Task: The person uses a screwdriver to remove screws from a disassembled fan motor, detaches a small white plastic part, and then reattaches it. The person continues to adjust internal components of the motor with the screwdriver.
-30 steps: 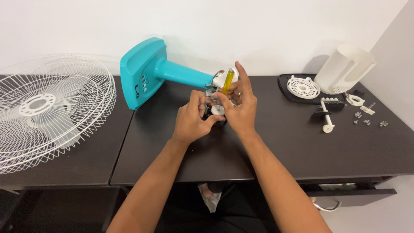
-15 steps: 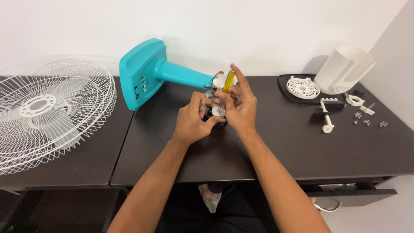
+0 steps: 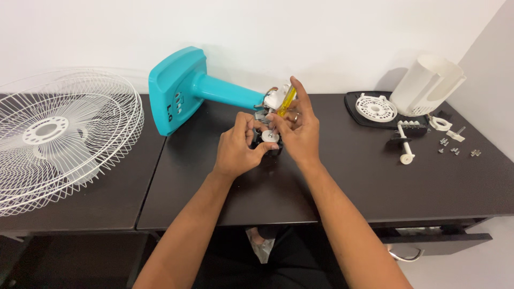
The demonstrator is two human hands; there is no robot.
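At the far left a white wire fan guard point(image 3: 56, 136) lies flat on the dark counter point(image 3: 342, 182), with pale blades showing through its mesh. Just right of it, a teal fan stand point(image 3: 184, 88) lies tipped over, its square base turned up toward the wall and its neck running right toward the hands. At the neck's end sits the small fan motor assembly point(image 3: 267, 136), dark and white, resting on the counter near the middle. The left hand point(image 3: 238, 147) wraps around it from the left, its fingers closed on the assembly's body with the thumb near a round white part on top. The right hand point(image 3: 300, 131) comes in from the right and touches the same assembly; its fingers are closed around a yellow-handled screwdriver point(image 3: 286, 101), which stands tilted with the handle up and the tip down among the motor parts, while the forefinger points upward. Farther right, well apart from the hands, a black tray point(image 3: 356, 115) carries a round white grille disc point(image 3: 376, 107), and a white cylindrical housing point(image 3: 428, 85) leans just beside it. Near the right edge lie a white shaft piece point(image 3: 405, 147) and several small screws point(image 3: 455, 150), scattered on the counter.
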